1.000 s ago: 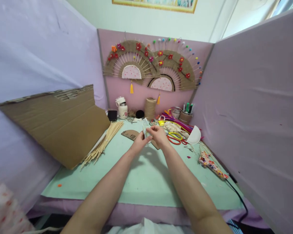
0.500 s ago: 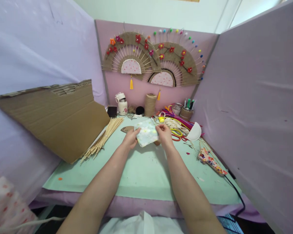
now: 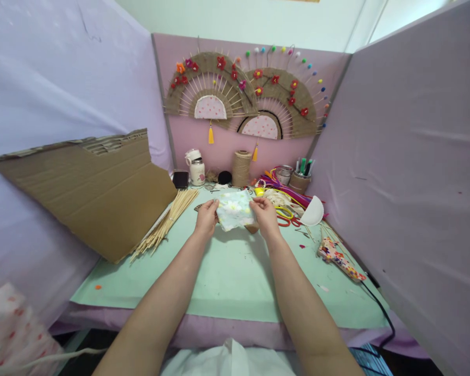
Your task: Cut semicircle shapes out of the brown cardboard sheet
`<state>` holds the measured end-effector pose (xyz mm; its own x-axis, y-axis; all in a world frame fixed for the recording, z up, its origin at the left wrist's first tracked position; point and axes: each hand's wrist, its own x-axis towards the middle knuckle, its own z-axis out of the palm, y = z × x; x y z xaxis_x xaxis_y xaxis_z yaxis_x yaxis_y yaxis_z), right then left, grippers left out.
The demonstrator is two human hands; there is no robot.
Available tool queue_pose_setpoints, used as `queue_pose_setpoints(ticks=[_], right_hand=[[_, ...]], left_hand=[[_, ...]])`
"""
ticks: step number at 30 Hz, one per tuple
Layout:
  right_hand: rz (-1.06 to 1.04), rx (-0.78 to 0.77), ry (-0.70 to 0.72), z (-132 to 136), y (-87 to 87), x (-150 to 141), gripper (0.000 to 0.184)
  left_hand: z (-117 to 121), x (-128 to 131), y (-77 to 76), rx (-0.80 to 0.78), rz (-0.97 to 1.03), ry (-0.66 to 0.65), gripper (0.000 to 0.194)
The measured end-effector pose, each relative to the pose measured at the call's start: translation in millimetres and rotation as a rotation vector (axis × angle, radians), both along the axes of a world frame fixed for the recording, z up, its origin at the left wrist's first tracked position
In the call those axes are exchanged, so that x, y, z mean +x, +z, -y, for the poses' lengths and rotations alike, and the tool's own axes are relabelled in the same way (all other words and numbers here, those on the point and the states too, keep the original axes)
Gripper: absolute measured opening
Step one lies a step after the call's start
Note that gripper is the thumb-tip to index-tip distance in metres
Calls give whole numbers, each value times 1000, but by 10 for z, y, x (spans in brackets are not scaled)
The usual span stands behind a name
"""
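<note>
A small piece of pale blue floral fabric [image 3: 235, 210] is stretched between my two hands above the middle of the table. My left hand [image 3: 207, 216] pinches its left edge. At the opposite edge, my right hand [image 3: 264, 213] grips the cloth between thumb and fingers. Behind and beneath the fabric lies a brown cardboard piece [image 3: 252, 228], mostly hidden by the cloth and my hands.
A large cardboard sheet [image 3: 90, 193] and a bundle of bamboo sticks [image 3: 164, 227] are at left. Scissors [image 3: 284, 220], a white half-disc [image 3: 312, 211] and a flower-patterned glue gun [image 3: 340, 259] lie right. Twine [image 3: 241, 168] and a bottle [image 3: 196, 168] stand behind.
The fabric has turned to lie more level. My left hand has shifted slightly up and left along its edge, while my right hand keeps its hold.
</note>
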<state>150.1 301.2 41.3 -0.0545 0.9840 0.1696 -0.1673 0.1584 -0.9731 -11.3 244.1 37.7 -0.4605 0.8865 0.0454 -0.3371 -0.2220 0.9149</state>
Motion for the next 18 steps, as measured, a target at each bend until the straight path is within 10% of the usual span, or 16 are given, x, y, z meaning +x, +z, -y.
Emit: queue_pose_setpoints(ticks=[18], right_hand=[[-45, 80, 81, 70, 24, -29, 27]], left_hand=[[24, -5, 39, 160, -287, 259, 19]])
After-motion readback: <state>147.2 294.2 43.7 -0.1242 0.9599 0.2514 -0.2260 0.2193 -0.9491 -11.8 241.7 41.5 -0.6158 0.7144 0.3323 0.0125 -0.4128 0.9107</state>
